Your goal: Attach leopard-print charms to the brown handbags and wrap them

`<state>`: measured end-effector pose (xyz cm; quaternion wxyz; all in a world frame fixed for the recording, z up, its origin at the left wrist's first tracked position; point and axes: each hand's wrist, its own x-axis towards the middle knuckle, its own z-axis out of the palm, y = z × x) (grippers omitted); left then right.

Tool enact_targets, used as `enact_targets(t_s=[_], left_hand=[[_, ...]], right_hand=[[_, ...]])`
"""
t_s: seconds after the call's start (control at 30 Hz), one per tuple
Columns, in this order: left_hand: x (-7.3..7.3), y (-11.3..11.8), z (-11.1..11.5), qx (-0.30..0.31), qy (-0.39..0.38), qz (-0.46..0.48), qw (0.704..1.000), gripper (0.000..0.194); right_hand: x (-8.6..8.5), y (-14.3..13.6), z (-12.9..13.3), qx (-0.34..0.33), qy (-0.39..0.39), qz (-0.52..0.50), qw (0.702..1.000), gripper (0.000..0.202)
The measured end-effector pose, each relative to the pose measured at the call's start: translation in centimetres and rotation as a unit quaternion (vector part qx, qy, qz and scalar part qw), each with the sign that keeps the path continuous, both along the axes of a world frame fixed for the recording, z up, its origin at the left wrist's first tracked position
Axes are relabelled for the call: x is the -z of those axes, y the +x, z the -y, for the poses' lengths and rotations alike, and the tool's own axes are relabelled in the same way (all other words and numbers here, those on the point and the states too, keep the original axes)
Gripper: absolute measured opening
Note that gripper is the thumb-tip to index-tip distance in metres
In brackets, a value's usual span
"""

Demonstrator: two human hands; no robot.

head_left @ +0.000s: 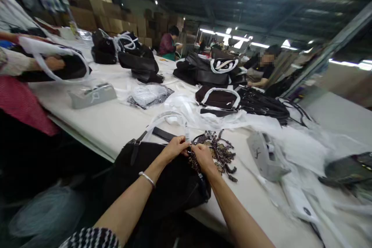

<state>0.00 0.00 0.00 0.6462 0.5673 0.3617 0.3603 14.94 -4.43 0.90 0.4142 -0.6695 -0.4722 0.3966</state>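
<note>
A black handbag (162, 186) rests at the table's front edge, its handles (165, 115) wrapped in white and standing up. My left hand (176, 148) and my right hand (203, 156) meet at the bag's top right corner, near the base of a handle. The fingers of both are closed in a pinch there; what lies between them is too small and hidden to name. Right beside my right hand lies a heap of dark patterned tassel-like pieces (222, 151).
Grey tape dispensers stand left (93, 95) and right (266, 155). Black bags (203, 71) and white wrapping (186, 104) lie across the table (95, 124). At left, a co-worker's hand (55, 63) reaches into another bag; two more people are beyond the table.
</note>
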Motion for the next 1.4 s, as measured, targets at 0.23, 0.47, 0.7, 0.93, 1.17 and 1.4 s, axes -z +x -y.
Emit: enact_targets(t_s=[0.23,0.47,0.7,0.93,1.17,1.4], left_hand=[[-0.7,-0.1,0.3,0.011,0.006,0.012,1.0,0.034],[-1.6,-0.3,2.0,-0.077,-0.034,0.009,0.996,0.029],[-1.4,-0.3,5.1,-0.165,-0.06,0.014,0.984,0.045],[-1.5,0.3,7.0,-0.156,-0.126,0.012,0.98,0.03],[-1.5,0.8,7.1,-0.175,-0.151,0.049,0.972,0.031],[-1.7,0.6,7.2,-0.187,-0.171,0.07,0.965,0.025]], right_hand=[[-0.7,1.5,0.6,-0.118,-0.088,-0.081,0.986,0.04],[-0.6,1.2,1.3,-0.131,-0.055,-0.073,0.987,0.05],[-1.6,1.4,2.5,-0.159,-0.03,-0.031,0.986,0.041],[-3.6,0.5,4.4,-0.163,0.049,0.142,0.975,0.029],[-4.8,-0.9,7.0,-0.105,0.095,0.318,0.937,0.03],[-4.4,-1.9,7.4,-0.149,0.142,0.419,0.884,0.03]])
